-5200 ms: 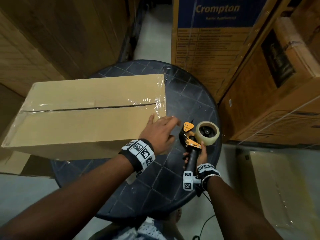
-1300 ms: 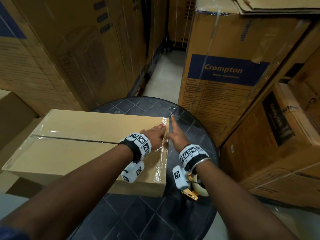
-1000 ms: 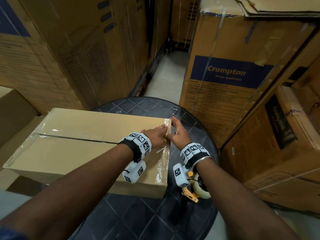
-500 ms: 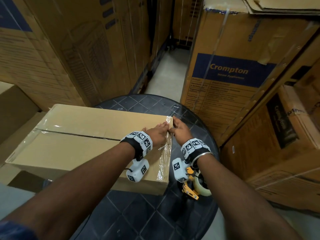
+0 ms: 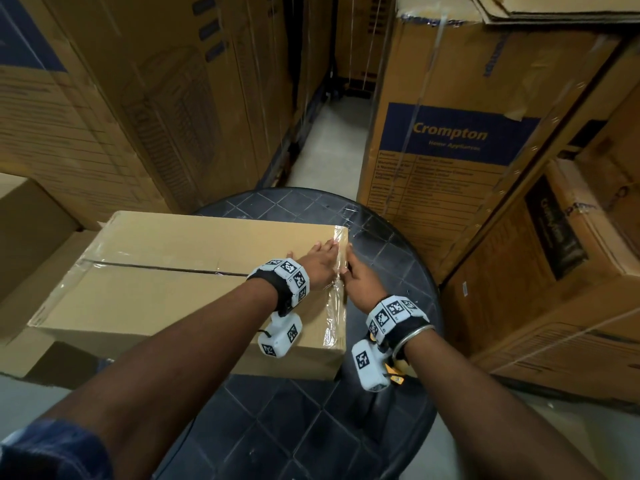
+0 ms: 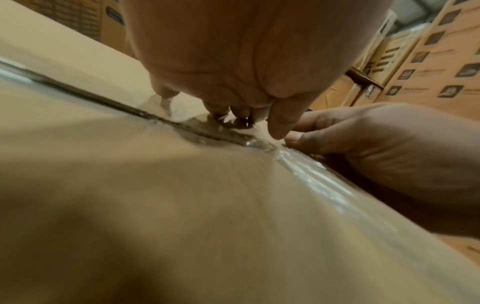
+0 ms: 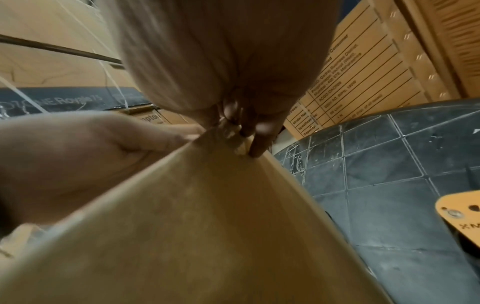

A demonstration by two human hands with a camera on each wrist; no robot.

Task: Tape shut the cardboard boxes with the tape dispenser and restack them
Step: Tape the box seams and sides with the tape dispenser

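Observation:
A plain cardboard box point(image 5: 166, 289) lies on the round dark table point(image 5: 391, 244), its flaps closed and clear tape point(image 5: 337, 299) running over its right end. My left hand point(image 5: 322, 252) rests on the box top at that end, its fingers point(image 6: 278, 127) straight and pressing the tape by the seam. My right hand point(image 5: 353, 271) is against the box's right top edge, touching the tape beside the left hand, and holds nothing. The tape dispenser point(image 5: 394, 377) lies on the table under my right wrist, mostly hidden; its orange plate point(image 7: 459, 207) shows in the right wrist view.
Tall printed cartons stand close around: a wall of them on the left point(image 5: 138, 98), a Crompton carton point(image 5: 443, 150) behind the table, more on the right point(image 5: 554, 271). Plain boxes point(image 5: 31, 230) sit at the far left. A narrow floor aisle point(image 5: 329, 143) runs ahead.
Five seconds ago my right hand held the dispenser; it now lies on the table. Over the last second both hands stayed at the box's right edge, the right one sliding slightly nearer.

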